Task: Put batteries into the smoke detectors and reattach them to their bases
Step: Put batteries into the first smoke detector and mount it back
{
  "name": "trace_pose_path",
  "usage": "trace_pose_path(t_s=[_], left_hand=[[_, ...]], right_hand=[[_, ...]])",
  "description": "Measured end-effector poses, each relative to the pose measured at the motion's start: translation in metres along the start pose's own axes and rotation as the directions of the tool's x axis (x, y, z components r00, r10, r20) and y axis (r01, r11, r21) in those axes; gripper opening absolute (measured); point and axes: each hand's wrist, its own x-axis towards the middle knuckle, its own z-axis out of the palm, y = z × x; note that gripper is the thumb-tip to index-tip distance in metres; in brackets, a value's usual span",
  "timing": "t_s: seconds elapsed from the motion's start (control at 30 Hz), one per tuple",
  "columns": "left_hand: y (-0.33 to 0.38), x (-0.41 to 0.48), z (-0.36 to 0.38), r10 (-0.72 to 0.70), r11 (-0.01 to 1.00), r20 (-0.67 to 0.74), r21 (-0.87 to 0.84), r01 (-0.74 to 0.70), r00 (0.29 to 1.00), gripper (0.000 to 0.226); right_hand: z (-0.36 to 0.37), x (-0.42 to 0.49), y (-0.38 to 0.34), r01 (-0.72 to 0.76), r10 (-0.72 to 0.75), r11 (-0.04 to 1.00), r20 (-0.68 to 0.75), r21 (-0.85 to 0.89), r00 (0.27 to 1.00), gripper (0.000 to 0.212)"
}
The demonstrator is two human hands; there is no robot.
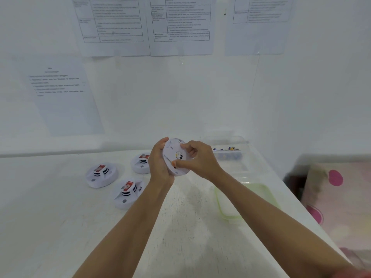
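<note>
I hold one white round smoke detector [174, 157] up above the table with its flat back side turned toward me. My left hand [159, 164] grips its left rim, fingers curled behind it. My right hand [195, 159] pinches its right side, thumb low on the back and fingers on the upper edge. Three more white smoke detectors, each with a red label, lie face up on the table: one at the left [101, 174], one nearer me [128, 192], one [140, 162] just behind my left hand. Batteries [227, 150] sit in a clear box at the right.
The clear plastic box [226, 141] stands against the wall on the white table [50, 217]. A pale green lid [267, 195] lies flat at the table's right side. Printed sheets [118, 25] hang on the wall. A pink-dotted cloth [337, 189] lies beyond the right edge.
</note>
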Motion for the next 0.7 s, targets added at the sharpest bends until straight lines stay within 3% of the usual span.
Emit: trace_pose_path(t_s=[0.3,0.4,0.47,0.5,0.57,0.63,0.7], left_hand=[[-0.008,0.004,-0.003,0.050,0.998,-0.015,0.039,-0.049,0.999,0.014],[-0.012,0.004,-0.007,0.138,0.970,0.001,0.201,-0.135,0.990,0.019],[-0.010,0.002,-0.002,0.241,0.908,0.038,0.345,-0.240,0.970,0.017],[-0.010,0.000,0.001,0.293,0.853,0.079,0.428,-0.298,0.953,0.017],[-0.012,-0.003,0.003,0.355,0.720,0.208,0.561,-0.409,0.911,0.020],[-0.018,-0.004,0.003,0.363,0.617,0.298,0.633,-0.467,0.883,0.023],[-0.025,-0.004,0.002,0.320,0.581,0.350,0.661,-0.474,0.880,0.022]], right_hand=[[0.007,-0.005,-0.001,-0.033,0.031,0.999,-0.050,-0.026,0.998,0.049],[0.005,-0.007,0.004,-0.073,0.074,0.997,0.050,-0.025,0.996,0.048],[0.001,-0.005,0.003,-0.200,0.188,0.974,0.115,0.106,0.975,0.036],[-0.003,-0.004,0.001,-0.317,0.281,0.916,0.172,0.245,0.944,0.029],[-0.008,-0.002,-0.005,-0.552,0.430,0.660,0.346,0.510,0.834,0.026],[-0.010,-0.002,-0.004,-0.611,0.449,0.495,0.420,0.618,0.789,0.036],[-0.008,-0.005,-0.001,-0.597,0.446,0.434,0.415,0.675,0.793,0.038]])
